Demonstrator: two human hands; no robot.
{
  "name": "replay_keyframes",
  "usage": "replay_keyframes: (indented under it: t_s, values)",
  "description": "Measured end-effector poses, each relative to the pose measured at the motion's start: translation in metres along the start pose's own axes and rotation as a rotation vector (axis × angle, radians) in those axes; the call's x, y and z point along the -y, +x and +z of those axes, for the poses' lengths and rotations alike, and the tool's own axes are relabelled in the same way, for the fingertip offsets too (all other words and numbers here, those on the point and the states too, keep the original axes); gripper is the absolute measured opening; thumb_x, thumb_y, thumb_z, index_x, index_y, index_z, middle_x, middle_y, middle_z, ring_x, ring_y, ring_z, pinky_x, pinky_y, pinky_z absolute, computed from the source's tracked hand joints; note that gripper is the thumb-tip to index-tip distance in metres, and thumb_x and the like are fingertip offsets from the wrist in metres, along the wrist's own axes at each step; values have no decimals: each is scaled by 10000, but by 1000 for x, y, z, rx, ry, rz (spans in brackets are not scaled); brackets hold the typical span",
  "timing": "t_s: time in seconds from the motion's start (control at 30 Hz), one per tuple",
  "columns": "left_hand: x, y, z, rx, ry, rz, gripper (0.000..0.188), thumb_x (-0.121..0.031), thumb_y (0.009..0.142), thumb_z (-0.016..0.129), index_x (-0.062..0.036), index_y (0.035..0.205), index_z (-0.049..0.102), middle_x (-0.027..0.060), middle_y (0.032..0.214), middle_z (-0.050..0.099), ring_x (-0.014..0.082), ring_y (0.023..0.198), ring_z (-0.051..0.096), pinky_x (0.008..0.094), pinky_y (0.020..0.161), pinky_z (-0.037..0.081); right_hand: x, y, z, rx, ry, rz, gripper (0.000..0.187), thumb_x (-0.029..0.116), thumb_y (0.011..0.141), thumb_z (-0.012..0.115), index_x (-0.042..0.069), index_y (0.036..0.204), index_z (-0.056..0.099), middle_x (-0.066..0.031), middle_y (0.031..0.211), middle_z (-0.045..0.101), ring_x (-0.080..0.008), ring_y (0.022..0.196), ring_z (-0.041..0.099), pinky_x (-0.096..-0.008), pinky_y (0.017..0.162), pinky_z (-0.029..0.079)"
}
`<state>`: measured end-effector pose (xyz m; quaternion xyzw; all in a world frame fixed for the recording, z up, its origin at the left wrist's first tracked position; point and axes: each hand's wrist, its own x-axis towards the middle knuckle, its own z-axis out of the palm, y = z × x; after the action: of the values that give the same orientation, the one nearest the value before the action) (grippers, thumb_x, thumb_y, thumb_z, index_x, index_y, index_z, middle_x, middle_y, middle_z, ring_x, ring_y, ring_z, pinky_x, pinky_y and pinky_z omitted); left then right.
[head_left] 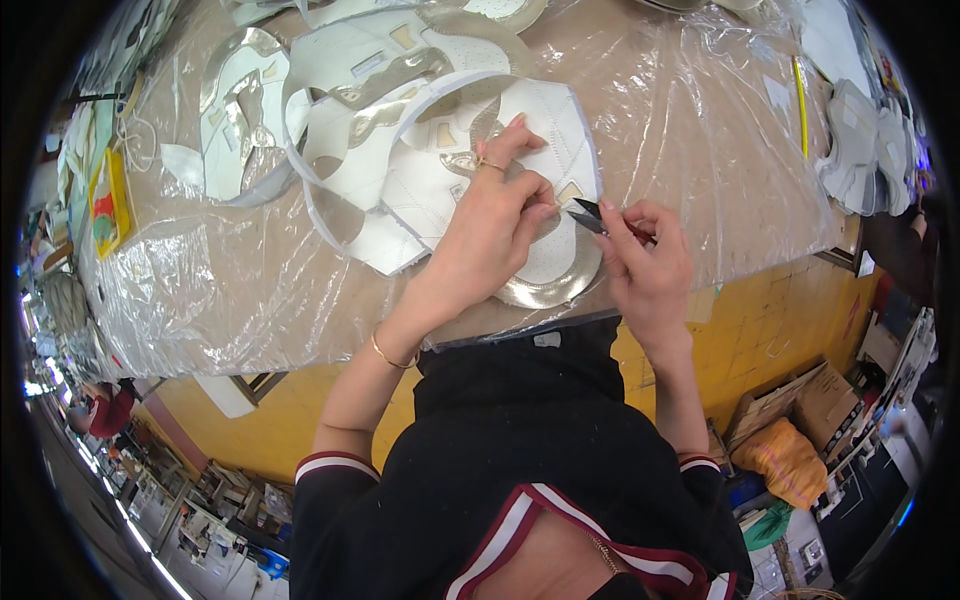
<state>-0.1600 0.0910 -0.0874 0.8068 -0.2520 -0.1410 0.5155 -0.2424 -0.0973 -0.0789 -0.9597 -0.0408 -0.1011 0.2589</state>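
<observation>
A white and gold shoe upper (548, 105) lies flat at the near edge of the table, stitched and perforated, with a shiny gold curved end towards me. My left hand (485, 230) rests over it, thumb and index finger pinched together at the material while the other fingers stretch forward. From the right, my right hand (650, 255) grips a small pair of thread snips (588, 216) with dark blades and a reddish handle. The blade tips meet the upper right beside my left fingertips. Any thread there is too small to make out.
Clear plastic sheeting (700, 150) covers the brown table. More shoe uppers (232, 120) lie overlapping at the far left. Grey cut pieces (855, 145) are stacked at the right, near a yellow strip (802, 105). A yellow-edged packet (108, 205) sits at the left edge.
</observation>
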Motion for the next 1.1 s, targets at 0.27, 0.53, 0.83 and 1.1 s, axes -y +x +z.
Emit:
replay_keyframes:
  t_s: [0.27, 0.53, 0.83, 1.1]
  values:
    - [0, 0, 1, 16, 40, 7, 82, 39, 830, 604, 5, 859, 535, 231, 1258, 418, 459, 1357, 329, 553, 1143, 204, 9, -4, 15, 22, -51, -9, 387, 124, 769, 759, 139, 1152, 701, -18, 958, 574, -164, 765, 580, -295, 685, 457]
    - [-8, 0, -7, -114, -181, -140, 28, -41, 903, 580, -23, 911, 559, 160, 1278, 467, 364, 1356, 392, 406, 983, 407, -8, -15, 17, -261, 421, 335, 337, 115, 880, 692, 61, 1208, 641, -44, 958, 561, -101, 724, 542, -221, 616, 424]
    - [-27, 57, -20, 138, 724, 531, 255, -210, 818, 662, -118, 1056, 650, 144, 1291, 550, 336, 1300, 462, 566, 1141, 182, 14, -15, 6, 60, 779, 570, 340, 69, 859, 726, 13, 1182, 634, -8, 926, 603, -21, 731, 519, -162, 593, 416]
    - [-57, 80, -66, 666, 242, 251, 281, -346, 824, 729, -70, 870, 698, 39, 774, 651, 265, 755, 604, 445, 998, 338, -20, -8, -36, 126, 1121, 358, 280, 143, 909, 666, -7, 1146, 654, -16, 969, 646, -43, 748, 542, -183, 692, 427]
